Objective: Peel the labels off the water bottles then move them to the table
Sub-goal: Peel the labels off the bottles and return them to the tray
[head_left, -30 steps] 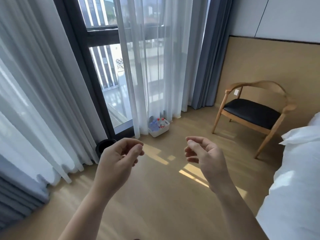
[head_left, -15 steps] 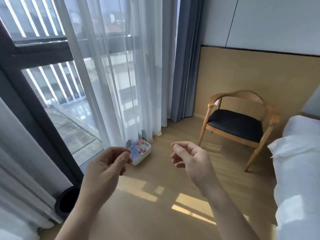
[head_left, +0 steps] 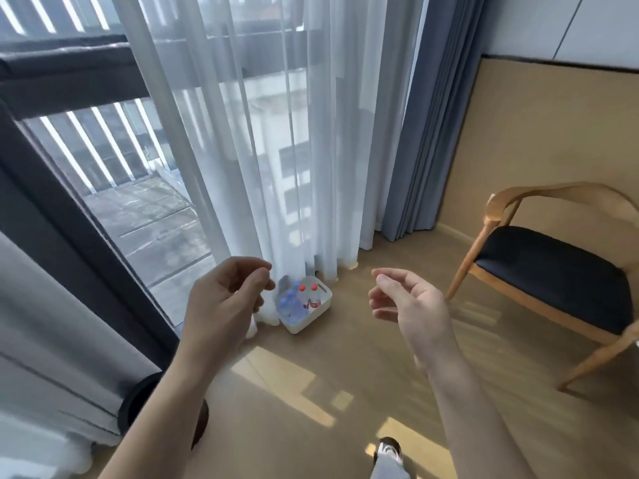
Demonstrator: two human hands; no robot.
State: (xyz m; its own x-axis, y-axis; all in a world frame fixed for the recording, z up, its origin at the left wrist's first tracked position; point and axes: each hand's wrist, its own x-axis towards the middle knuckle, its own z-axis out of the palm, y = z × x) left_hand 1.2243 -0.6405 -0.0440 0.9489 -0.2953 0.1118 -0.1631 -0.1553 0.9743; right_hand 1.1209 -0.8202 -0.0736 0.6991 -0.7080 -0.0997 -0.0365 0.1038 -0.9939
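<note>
A white tub [head_left: 311, 321] stands on the wooden floor at the foot of the sheer curtain. It holds several water bottles [head_left: 300, 300], some with red caps and red labels, some with blue caps. My left hand [head_left: 226, 304] hovers in the air in front of the tub's left side, fingers loosely curled, holding nothing. My right hand [head_left: 409, 307] hangs to the right of the tub, palm turned inward, fingers apart and empty. Both hands are well above the floor and apart from the bottles. No table is in view.
A wooden armchair with a black seat [head_left: 553, 271] stands at the right against the tan wall. A black round bin [head_left: 138, 406] sits by the grey curtain [head_left: 52, 357] at the lower left. A shoe [head_left: 389, 449] shows at the bottom.
The view has moved closer to the tub and the window; the tub and chair appear larger. Both hands keep the same raised, empty pose.
</note>
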